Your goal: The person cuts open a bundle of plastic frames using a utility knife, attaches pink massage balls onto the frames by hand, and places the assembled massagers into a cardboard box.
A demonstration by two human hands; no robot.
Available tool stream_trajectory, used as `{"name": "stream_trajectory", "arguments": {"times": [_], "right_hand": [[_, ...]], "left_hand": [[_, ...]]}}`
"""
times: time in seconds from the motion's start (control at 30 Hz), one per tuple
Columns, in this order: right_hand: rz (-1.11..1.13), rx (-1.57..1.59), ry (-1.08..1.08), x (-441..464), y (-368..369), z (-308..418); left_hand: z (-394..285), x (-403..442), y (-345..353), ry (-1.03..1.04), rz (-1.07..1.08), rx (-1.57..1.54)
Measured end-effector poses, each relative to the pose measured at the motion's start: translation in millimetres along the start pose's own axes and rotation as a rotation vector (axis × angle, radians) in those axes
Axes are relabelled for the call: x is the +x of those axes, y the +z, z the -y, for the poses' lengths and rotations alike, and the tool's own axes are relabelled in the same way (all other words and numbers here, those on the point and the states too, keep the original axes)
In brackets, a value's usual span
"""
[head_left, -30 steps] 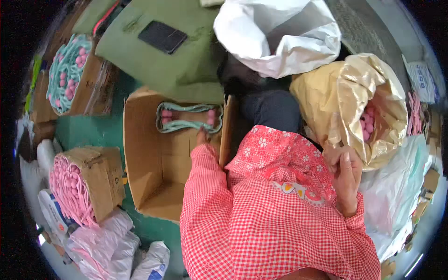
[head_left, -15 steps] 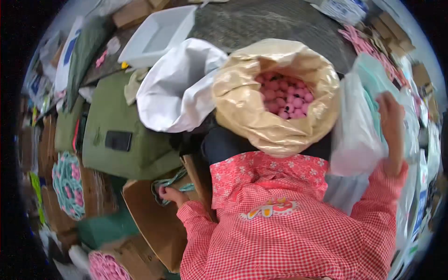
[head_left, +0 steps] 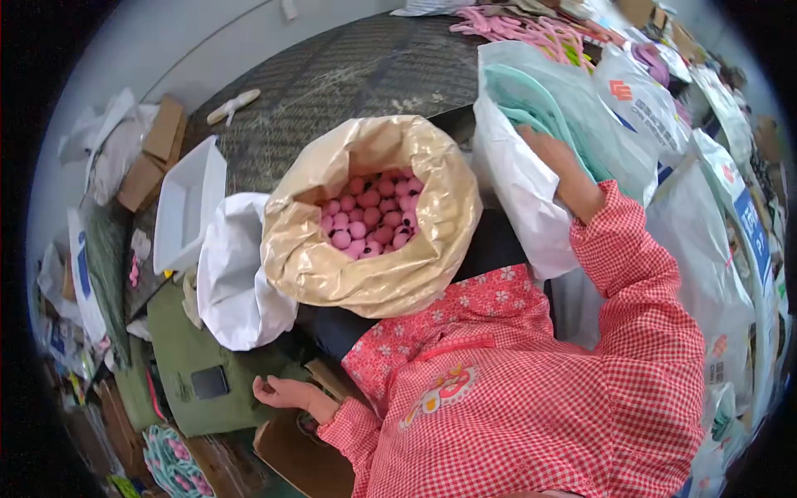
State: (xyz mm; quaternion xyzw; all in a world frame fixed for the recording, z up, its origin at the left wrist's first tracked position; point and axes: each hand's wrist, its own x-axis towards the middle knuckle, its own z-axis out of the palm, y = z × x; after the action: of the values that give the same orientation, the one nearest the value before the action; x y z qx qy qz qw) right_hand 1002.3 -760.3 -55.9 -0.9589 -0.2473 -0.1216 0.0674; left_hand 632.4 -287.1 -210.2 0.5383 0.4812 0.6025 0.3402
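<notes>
My left hand (head_left: 284,393) hovers just above the open cardboard box (head_left: 303,456), its fingers loosely curled and apart with nothing in them. My right hand (head_left: 548,158) reaches into a white woven bag (head_left: 516,178) that holds mint-green soft material (head_left: 540,104). The bag's wall and the green material hide the right fingers. Between my arms stands a tan sack (head_left: 374,278) with its rim rolled down, filled with pink balls (head_left: 378,207) that have dark spots.
Left of the tan sack are a white bag (head_left: 241,274), a white plastic tub (head_left: 189,203) and a green padded seat (head_left: 183,357) bearing a dark phone (head_left: 209,383). Pink strands (head_left: 531,33) lie at the back right. Plastic bags (head_left: 706,241) crowd the right side.
My left hand has come up out of the cardboard box, letting go of a green cord with something pink. My right hand has gone deeper into the white bag. The view has swung right.
</notes>
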Motion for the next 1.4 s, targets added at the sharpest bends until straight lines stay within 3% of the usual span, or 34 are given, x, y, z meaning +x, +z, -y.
{"name": "stream_trajectory", "arguments": {"times": [0.07,0.13,0.17,0.27,0.43,0.57,0.63,0.67,0.77,0.8,0.93,1.0,1.07,1.1,1.13,1.2,1.23,1.27,1.3,1.33,1.37,1.4], "right_hand": [[0.029,-0.09,-0.019,4,-13,-8],[0.112,-0.026,0.194,8,-37,-2],[0.11,-0.024,0.199,6,-37,-9],[-0.069,0.194,0.092,2,-50,-24],[-0.139,0.39,0.228,-4,-78,-39],[0.08,0.11,0.296,-6,-109,-23],[-0.438,-0.019,0.203,-13,-112,-23],[-0.439,-0.019,0.21,-16,-110,-24],[0.062,0.022,0.509,-15,-84,-25],[0.019,0.137,0.398,-13,-57,-42],[0.088,0.235,0.364,-13,-39,-58],[-0.192,0.14,0.34,-10,-46,-53],[-0.401,0.298,0.296,-13,-73,-31],[-0.421,0.503,0.419,-16,-111,16],[-0.641,0.384,0.18,-19,-122,37],[-0.605,0.47,0.151,-28,-145,95],[-0.643,0.375,0.013,-31,-139,116],[-0.535,0.313,-0.194,-41,-145,146],[-0.416,0.412,-0.257,-46,-131,166],[-0.358,0.358,-0.393,-54,-121,187],[-0.156,0.411,-0.506,-58,-109,204],[-0.12,0.396,-0.588,-60,-94,221]], "left_hand": [[-12,-2,8,0.029,0.053,-0.047],[-27,-8,11,0.054,0.102,-0.079],[-36,-12,14,0.067,0.127,-0.082],[-46,-14,20,0.091,0.185,-0.127],[-67,-22,30,0.105,0.258,-0.191],[-75,-30,39,0.121,0.312,-0.217],[-79,-37,41,0.106,0.339,-0.229],[-84,-41,42,0.103,0.357,-0.227],[-93,-50,48,0.098,0.4,-0.235],[-95,-52,48,0.091,0.423,-0.234],[-104,-57,51,0.123,0.459,-0.303],[-114,-57,50,0.133,0.516,-0.36],[-131,-61,51,0.136,0.526,-0.332],[-143,-65,51,0.132,0.549,-0.308],[-162,-71,52,0.096,0.605,-0.295],[-189,-80,54,0.097,0.8,-0.375],[-198,-86,56,0.115,0.889,-0.502],[-214,-96,56,-0.043,0.953,-0.656],[-228,-104,55,-0.04,0.938,-0.645],[-241,-111,54,-0.172,0.999,-0.928],[-252,-111,51,-0.304,1.048,-1.214],[-259,-105,45,-0.45,1.003,-1.228]]}}
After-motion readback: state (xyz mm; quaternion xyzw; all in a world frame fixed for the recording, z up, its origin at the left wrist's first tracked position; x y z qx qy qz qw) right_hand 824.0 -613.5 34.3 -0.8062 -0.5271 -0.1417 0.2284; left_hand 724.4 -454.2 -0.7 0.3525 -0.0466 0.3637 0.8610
